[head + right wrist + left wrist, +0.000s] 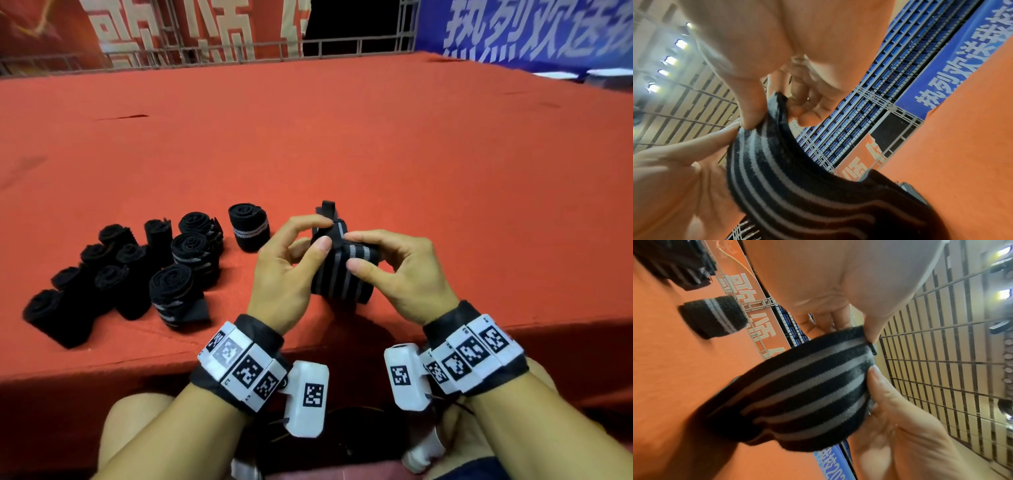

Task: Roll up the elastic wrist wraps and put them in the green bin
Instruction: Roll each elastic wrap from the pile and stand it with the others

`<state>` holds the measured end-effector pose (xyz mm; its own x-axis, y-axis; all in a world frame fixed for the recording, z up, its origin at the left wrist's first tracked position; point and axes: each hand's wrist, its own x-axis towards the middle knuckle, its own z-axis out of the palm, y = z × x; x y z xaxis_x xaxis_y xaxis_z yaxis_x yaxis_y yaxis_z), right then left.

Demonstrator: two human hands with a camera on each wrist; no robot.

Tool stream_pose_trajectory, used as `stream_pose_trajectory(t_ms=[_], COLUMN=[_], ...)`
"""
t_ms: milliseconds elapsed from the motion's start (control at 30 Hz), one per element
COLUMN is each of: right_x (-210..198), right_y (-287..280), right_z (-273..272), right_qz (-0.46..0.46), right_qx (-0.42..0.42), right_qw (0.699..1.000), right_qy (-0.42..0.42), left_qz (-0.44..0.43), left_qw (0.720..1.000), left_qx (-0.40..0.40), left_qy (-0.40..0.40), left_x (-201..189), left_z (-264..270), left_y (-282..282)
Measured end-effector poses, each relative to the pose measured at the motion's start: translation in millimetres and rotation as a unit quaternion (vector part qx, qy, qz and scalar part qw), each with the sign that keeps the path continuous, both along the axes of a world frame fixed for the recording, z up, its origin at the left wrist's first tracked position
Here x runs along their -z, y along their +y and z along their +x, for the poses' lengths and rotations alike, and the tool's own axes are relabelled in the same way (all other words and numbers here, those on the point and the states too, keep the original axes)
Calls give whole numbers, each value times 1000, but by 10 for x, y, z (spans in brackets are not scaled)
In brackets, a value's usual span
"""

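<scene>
A black elastic wrist wrap with grey stripes (342,270) is held just above the red table near its front edge. My left hand (291,263) pinches its upper end with thumb and forefinger. From the other side my right hand (394,267) pinches the same end. The wrap (807,386) bends in an arch between both hands in the left wrist view, and its striped band (797,186) trails down to the table in the right wrist view. A black strap tab (328,208) sticks up behind the fingers. No green bin is in view.
Several rolled black wraps (130,270) stand in a cluster on the red table (308,137) to the left; one striped roll (248,226) stands closest to my left hand. Metal railings and red and blue banners line the table's far edge.
</scene>
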<state>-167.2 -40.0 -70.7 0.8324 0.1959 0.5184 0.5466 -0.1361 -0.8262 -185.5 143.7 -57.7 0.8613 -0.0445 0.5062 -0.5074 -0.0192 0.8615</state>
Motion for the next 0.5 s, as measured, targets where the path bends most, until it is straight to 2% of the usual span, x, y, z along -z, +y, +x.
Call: stream_pose_trajectory(t_ms=[133,200,300,367,433,500], right_x=[-166,-252,-335,-367,-368,-369], right_y=[-19,-31,-25,-13,-13,-16], right_z=[-63,-81,-106,-135,-157,-182], right_qz=[-29,-44,-72,-92,-104,-87], right_qx=[18,28,31,32,30,9], right_qw=[999,998,996,993,992,996], right_qy=[-35,-43,-54,-65,-67,-30], left_qz=[0,38,153,159,157,195], left_qw=[1000,998,984,979,978,972], left_qx=[20,27,-33,-79,-86,-80], left_qy=[-19,-40,-88,-100,-104,-107], left_x=[-174,-205,-173,-174,-198,-206], left_z=[-101,-122,-119,-128,-128,-129], left_y=[24,41,33,29,45,78])
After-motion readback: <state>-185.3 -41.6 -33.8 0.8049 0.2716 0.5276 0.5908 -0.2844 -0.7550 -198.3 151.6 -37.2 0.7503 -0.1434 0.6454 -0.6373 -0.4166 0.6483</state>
